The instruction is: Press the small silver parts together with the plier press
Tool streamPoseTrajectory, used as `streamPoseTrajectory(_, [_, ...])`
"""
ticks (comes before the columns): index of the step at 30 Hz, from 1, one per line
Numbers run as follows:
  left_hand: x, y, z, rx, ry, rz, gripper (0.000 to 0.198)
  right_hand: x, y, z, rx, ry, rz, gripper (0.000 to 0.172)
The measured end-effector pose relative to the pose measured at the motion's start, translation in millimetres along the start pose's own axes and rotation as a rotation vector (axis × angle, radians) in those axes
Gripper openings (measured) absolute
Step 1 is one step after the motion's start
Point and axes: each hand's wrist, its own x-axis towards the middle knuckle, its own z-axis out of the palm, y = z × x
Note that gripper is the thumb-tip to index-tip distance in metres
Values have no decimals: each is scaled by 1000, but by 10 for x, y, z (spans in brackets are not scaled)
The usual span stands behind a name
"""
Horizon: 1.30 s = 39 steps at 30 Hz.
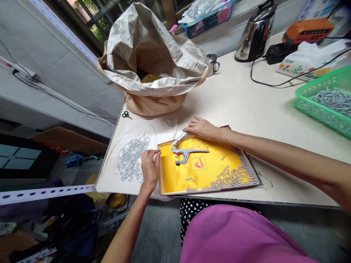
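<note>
Grey snap-fastener-style hand pliers [189, 151] lie over a shallow wood-rimmed tray [161, 175] with a yellow lining. My right hand [202, 128] is at the tray's far edge, its fingers curved over the pliers' upper handle; the palm side is hidden. At the tray's left rim is my left hand [150, 166], thumb and fingers drawn together. Whatever is between those fingertips is too small to make out. Just left of it, small silvery metal pieces [133, 159] lie heaped on a white cloth [164, 128]. Longer thin metal pieces [233, 177] are scattered in the tray's near right corner.
A large open woven sack [156, 100] stands behind the tray. Small green-handled scissors [126, 114] lie near the table's left edge. To the right are a green basket [315, 106] of metal pieces, a steel kettle [253, 34] and a black cable [276, 86].
</note>
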Motion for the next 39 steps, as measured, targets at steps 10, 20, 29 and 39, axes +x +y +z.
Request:
streamPoseTrajectory(10, [-184, -88, -32, 89, -9, 225, 19, -276, -683, -295, 47, 41, 115, 35])
streamPoseTrajectory(20, [-112, 150, 340, 120, -223, 428, 14, -365, -880, -60, 145, -77, 265, 13])
streamPoseTrajectory(29, [-65, 46, 210, 194, -272, 631, 26, -413, -864, 21, 185, -47, 237, 11])
streamPoseTrajectory(39, [416, -525, -32, 374, -157, 232, 27, -407, -856, 70, 221, -36, 276, 12])
